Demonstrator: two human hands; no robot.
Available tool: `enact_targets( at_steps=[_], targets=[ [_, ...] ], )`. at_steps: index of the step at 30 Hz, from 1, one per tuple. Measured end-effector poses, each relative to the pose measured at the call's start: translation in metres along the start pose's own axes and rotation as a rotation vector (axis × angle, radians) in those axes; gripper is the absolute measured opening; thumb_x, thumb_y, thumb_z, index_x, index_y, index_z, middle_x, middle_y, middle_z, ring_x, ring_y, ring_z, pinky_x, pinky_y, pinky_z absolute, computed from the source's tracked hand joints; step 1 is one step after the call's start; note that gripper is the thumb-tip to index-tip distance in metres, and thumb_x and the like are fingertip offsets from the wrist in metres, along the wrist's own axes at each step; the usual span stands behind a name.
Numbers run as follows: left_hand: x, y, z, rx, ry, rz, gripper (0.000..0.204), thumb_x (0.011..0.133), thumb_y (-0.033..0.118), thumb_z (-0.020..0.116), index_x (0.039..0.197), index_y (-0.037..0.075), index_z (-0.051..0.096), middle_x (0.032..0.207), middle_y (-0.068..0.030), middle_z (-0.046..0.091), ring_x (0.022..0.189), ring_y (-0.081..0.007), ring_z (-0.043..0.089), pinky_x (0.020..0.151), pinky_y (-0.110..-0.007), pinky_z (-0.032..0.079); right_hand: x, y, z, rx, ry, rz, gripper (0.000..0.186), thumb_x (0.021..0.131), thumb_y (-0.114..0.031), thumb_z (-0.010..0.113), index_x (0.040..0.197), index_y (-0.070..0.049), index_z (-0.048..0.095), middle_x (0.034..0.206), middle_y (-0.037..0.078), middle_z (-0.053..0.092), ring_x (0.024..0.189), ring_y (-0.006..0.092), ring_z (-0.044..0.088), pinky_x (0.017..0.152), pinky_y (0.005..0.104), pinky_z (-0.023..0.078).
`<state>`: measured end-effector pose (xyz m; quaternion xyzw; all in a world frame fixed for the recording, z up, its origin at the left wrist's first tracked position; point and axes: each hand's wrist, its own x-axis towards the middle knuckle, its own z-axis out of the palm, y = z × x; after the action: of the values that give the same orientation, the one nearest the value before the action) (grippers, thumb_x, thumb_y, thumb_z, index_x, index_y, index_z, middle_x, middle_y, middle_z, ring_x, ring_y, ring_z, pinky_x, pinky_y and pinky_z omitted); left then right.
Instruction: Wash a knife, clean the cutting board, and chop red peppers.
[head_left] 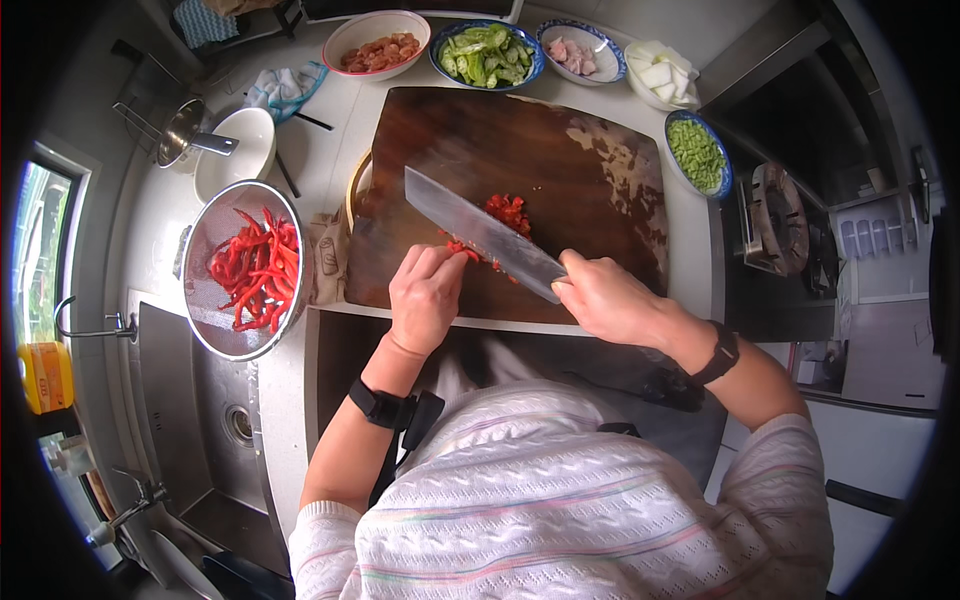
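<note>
My right hand [608,298] grips the handle of a broad cleaver [480,232], its blade slanting up to the left over a dark wooden cutting board [480,130]. At the board's near left part, my left hand [425,292] has its fingers curled together around a red chili [466,254], of which only a short end shows. Small cut bits of red chili [510,213] lie in a pile just beyond the blade, with a few more along its near side. To the left, a mesh strainer [192,222] holds several whole red chilies [255,270].
Along the back stand bowls of meat pieces [378,52], sliced green peppers [487,55], pale pink pieces [572,57] and white slices [665,75]. Chopped green pieces [695,155] fill a bowl near the stove burner [777,218]. A sink [205,420] lies left, below the strainer.
</note>
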<state>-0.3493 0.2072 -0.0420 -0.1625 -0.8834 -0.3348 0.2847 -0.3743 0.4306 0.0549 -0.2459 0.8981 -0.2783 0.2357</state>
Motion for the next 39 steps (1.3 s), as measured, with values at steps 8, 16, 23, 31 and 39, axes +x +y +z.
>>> enact_targets(
  at_steps=[8,16,23,31,39],
  targets=[
    [0.002,-0.002,0.006,-0.002,0.035,0.003,0.02,0.065,-0.005,0.066,0.082,0.005,0.063,0.081,-0.0056,0.06,0.073,-0.0235,0.057,0.064,-0.032,0.049,0.01,-0.007,0.004,-0.041,-0.082,0.063,0.021,0.09,-0.014,0.048,0.083,0.005,0.043,0.068,0.027,0.057,0.068,0.0459,0.057,0.06,0.0507,0.044],
    [0.0,-0.004,0.003,0.002,0.033,-0.002,0.019,0.065,-0.004,0.066,0.081,0.006,0.063,0.086,-0.0058,0.06,0.077,-0.0236,0.059,0.066,-0.032,0.05,0.019,0.011,0.017,-0.02,-0.003,-0.008,0.023,0.089,-0.014,0.051,0.08,0.005,0.041,0.065,0.025,0.055,0.064,0.0435,0.057,0.054,0.0451,0.043],
    [-0.002,-0.004,0.0,-0.007,-0.016,-0.02,0.022,0.065,-0.001,0.066,0.085,0.007,0.063,0.09,-0.006,0.059,0.081,-0.0245,0.058,0.069,-0.033,0.049,0.003,0.006,0.007,0.056,-0.052,0.055,0.024,0.089,-0.014,0.049,0.078,0.005,0.04,0.064,0.026,0.053,0.062,0.0418,0.055,0.054,0.0446,0.042],
    [-0.001,0.004,-0.017,0.012,-0.002,-0.118,0.028,0.065,0.005,0.075,0.091,0.006,0.065,0.09,-0.0085,0.059,0.08,-0.0279,0.056,0.07,-0.035,0.048,-0.003,-0.007,0.002,0.023,-0.06,0.093,0.023,0.09,-0.015,0.048,0.081,0.006,0.042,0.068,0.028,0.055,0.071,0.0468,0.056,0.06,0.0494,0.043],
    [-0.006,0.001,-0.005,0.017,0.049,-0.107,0.021,0.067,0.0,0.072,0.085,0.005,0.065,0.082,-0.0066,0.06,0.073,-0.0256,0.055,0.065,-0.034,0.047,0.003,-0.012,0.011,-0.088,-0.048,0.047,0.021,0.09,-0.014,0.048,0.083,0.004,0.042,0.067,0.027,0.057,0.068,0.0462,0.057,0.061,0.0521,0.044]
  ],
)
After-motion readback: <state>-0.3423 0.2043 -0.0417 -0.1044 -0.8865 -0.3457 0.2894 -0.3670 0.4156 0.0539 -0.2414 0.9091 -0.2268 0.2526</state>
